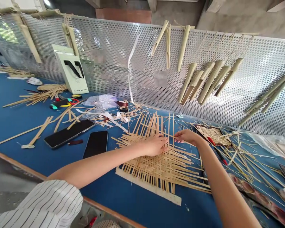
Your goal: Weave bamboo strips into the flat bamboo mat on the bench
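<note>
Even, moderately bright light covers the blue tabletop (130,205), with only soft, faint shadows around the woven strips (144,164) in mid-frame, which look fairly crisp. The perforated metal panel (114,44) carries pale glare, and a white glow shows through it at upper left. A small light (47,2) burns out near the top edge. The concrete (175,14) above is dimmer. Two small patches on the panel are pixelated. Wide-angle stretching enlarges the right forearm (220,174) toward the bottom.
</note>
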A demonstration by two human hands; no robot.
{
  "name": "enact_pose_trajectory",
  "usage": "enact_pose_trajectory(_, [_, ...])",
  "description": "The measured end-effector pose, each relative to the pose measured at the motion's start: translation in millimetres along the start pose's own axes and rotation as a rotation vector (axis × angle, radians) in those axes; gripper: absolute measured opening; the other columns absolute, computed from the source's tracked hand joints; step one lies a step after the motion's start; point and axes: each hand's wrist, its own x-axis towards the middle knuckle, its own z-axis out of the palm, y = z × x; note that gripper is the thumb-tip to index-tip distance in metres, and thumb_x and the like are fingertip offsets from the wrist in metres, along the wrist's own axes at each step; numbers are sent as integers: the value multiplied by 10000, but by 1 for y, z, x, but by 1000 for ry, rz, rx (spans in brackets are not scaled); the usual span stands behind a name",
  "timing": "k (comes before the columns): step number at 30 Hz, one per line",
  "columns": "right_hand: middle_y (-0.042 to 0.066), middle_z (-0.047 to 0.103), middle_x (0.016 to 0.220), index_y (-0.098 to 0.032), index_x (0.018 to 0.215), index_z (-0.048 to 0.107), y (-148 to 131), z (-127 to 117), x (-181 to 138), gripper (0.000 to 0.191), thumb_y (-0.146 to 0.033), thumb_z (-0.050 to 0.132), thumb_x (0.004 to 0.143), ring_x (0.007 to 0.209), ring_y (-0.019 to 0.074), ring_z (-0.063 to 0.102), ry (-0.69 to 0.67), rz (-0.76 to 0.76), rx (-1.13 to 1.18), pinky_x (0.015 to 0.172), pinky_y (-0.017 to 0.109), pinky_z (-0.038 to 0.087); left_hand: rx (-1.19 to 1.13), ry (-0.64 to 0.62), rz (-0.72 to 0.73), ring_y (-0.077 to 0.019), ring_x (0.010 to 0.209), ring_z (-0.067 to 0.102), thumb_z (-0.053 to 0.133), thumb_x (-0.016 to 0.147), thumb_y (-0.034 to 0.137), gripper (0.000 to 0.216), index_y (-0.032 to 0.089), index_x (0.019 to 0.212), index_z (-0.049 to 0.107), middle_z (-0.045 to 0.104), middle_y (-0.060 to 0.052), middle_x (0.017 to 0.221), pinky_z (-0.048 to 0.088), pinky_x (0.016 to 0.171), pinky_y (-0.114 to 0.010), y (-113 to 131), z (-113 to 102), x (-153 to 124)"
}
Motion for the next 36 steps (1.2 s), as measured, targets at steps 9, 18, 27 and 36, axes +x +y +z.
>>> enact_pose_trajectory(9, [11,617,593,-170,591,642,8,-6,11,79,-99,607,589,603,132,571,-98,-40,44,630,246,467,144,167,44,-217,1224,305,203,913,375,476,100,1182,482,484,-90,1255,182,1029,-342,3,6,-1])
enact_pose_trajectory(18, [24,671,692,-201,653,633,18,-16,8,96,-134,657,587,640,135,618,-129,6,155,645,243,511,212,177,57,-205,1165,370,247,910,371,422,146,1143,517,527,-70,1197,241,990,-348,-2,6,4])
enact_pose_trajectory(27, [29,680,736,-193,672,604,15,-7,13,81,-135,644,632,711,134,632,-113,1,238,717,241,517,167,208,20,-225,1189,344,229,911,382,438,168,1209,468,449,-68,1292,287,980,-373,-2,6,2])
enact_pose_trajectory(36, [24,683,771,-170,753,606,-1,-2,5,156,-43,546,687,715,107,625,-116,-35,291,664,188,511,182,289,-7,-254,1224,311,237,907,366,426,201,1239,446,357,-84,1348,286,997,-404,-2,6,3])
